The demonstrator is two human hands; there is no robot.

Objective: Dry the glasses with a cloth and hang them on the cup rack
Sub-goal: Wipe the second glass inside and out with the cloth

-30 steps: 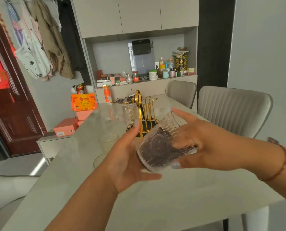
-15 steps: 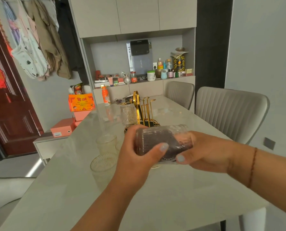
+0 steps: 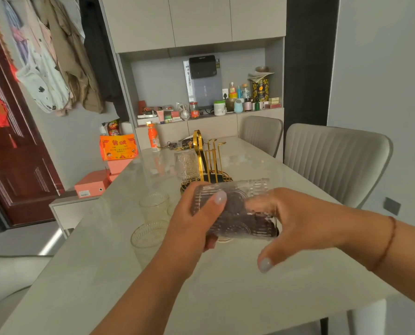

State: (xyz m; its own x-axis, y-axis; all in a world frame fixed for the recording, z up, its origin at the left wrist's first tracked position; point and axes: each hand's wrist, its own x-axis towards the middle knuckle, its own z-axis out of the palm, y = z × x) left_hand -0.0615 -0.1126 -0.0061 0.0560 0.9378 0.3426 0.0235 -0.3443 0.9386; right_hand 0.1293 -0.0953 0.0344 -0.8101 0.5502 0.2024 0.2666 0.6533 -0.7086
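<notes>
A ribbed clear glass lies on its side in the air above the table, with a dark cloth stuffed inside it. My left hand grips the glass round its left end, thumb on top. The fingers of my right hand reach into the glass's right end against the cloth, and the thumb is spread below, clear of the glass. Behind stands the gold cup rack with one glass hanging upside down on it. Two more glasses stand upright on the table, left of my left hand.
The pale table runs away from me. An orange bottle and small items sit at its far end. Two grey chairs line the right side. Orange boxes sit on a low stand at the left.
The glass has turned from facing me to lying sideways and sunk a little. My left hand moved from its base to wrap round it; my right thumb came off and spread below.
</notes>
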